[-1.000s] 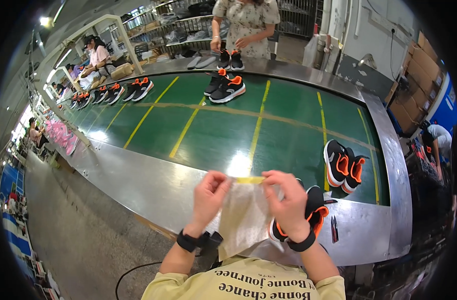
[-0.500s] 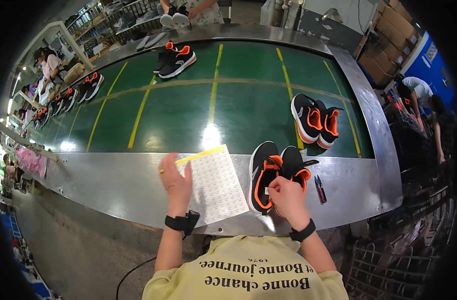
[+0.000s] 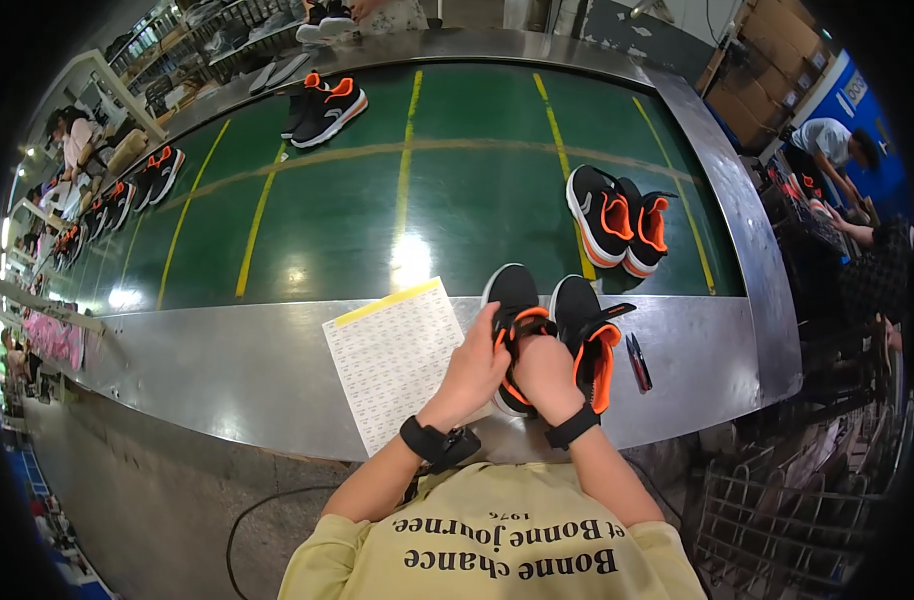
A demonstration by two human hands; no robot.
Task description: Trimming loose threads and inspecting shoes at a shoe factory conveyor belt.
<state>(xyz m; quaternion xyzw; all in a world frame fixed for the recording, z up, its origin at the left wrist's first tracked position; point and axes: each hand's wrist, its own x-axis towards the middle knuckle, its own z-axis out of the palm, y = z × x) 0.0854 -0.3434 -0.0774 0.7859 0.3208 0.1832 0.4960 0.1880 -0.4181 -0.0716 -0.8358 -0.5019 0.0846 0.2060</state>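
Closest in, black wristbands (image 3: 574, 427) are circling both wrists, and both hands are meeting at one black-and-orange shoe (image 3: 510, 285) over the steel tabletop (image 3: 237, 370). The left hand (image 3: 475, 362) is gripping it along its left side; the shoe is sitting just right of that palm, toe pointing away from the person. The right hand (image 3: 547, 378) is covering the opening, touching the shoe, fingertips hidden, so whether they're pinching anything I cannot tell! Just to the right, the partner shoe (image 3: 575, 298) is sitting untouched, with red-and-black snips (image 3: 638, 362) lying beside it. Over on the left, a white sheet (image 3: 397, 355) with a yellow strip is lying near the left hand, one corner overlapping the green belt (image 3: 327, 220). Farther out, a matching pair (image 3: 609, 222) is waiting on the belt; another pair (image 3: 324, 112) is sitting well back, leftward. At the far edge, a co-worker's hands (image 3: 360, 9) are handling pale-soled shoes (image 3: 327, 27).
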